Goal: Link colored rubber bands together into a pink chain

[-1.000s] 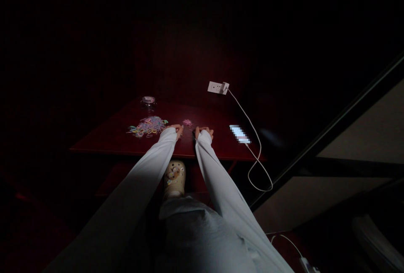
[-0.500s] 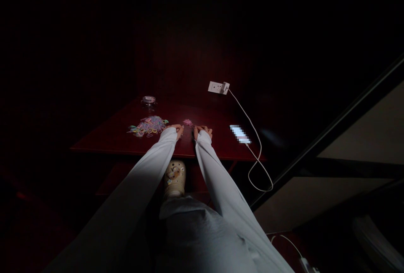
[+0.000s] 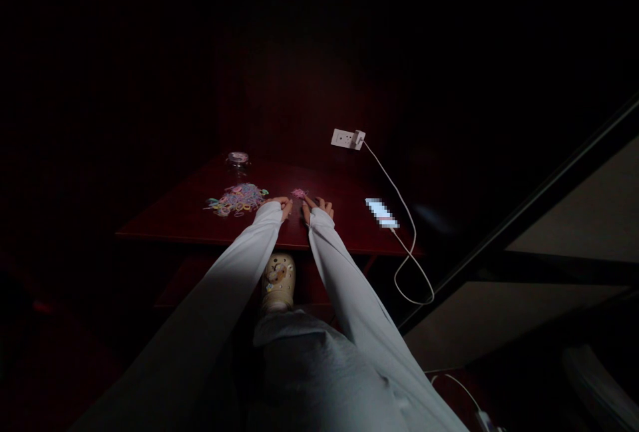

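My left hand (image 3: 284,206) rests low over the dark red table (image 3: 170,222), just right of a loose pile of multicoloured elastic bands (image 3: 239,199). Its fingers are curled and pressed together; anything between them is too small to see. A small heap of pink bands (image 3: 299,193) lies beyond and between the two hands. My right hand (image 3: 318,207) is beside that heap with its fingers apart and the index finger reaching to the heap's near edge. Nothing shows in its grasp.
A clear lidded jar (image 3: 238,160) stands behind the multicoloured pile. On the right, a phone (image 3: 382,213) is wired by a white cable (image 3: 398,189) to a wall socket (image 3: 343,138). A beige clog (image 3: 279,275) is below the table's front edge.
My right hand's fingers have spread, and its index finger has stretched towards the pink heap. My left hand has barely moved. The whole view has shifted slightly.
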A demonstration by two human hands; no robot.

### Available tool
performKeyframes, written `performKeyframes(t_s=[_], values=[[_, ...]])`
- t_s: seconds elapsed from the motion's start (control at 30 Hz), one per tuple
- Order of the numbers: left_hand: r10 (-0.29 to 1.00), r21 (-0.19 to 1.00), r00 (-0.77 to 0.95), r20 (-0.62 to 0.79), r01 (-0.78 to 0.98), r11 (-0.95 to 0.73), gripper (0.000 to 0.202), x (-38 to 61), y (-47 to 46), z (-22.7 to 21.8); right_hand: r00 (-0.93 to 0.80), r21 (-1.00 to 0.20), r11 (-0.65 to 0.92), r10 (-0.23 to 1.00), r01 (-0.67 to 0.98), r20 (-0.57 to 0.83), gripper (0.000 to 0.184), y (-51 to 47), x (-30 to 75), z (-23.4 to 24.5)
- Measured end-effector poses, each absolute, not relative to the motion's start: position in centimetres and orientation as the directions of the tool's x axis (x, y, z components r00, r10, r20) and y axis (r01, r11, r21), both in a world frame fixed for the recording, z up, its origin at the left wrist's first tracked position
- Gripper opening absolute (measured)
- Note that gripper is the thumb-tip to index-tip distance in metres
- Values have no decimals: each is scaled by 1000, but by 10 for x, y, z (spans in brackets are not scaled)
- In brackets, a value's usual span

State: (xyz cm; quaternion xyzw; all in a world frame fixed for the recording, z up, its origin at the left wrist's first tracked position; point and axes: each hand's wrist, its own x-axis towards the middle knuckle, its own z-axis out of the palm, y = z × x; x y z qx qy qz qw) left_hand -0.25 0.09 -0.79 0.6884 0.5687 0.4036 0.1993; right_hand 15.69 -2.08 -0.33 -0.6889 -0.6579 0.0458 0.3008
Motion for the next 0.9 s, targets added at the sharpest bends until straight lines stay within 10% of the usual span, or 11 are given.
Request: performKeyframes(t_s=[0.33,0.9], values=[[952,696,32,304,675,-245,41,-1,-4,-4,274,-467,-139,933,873,235,36,-24,154,10],[867,386,253,428,817,-429,33,11,-27,9,-46,-458,133,980,879,196,36,-21,161,8]])
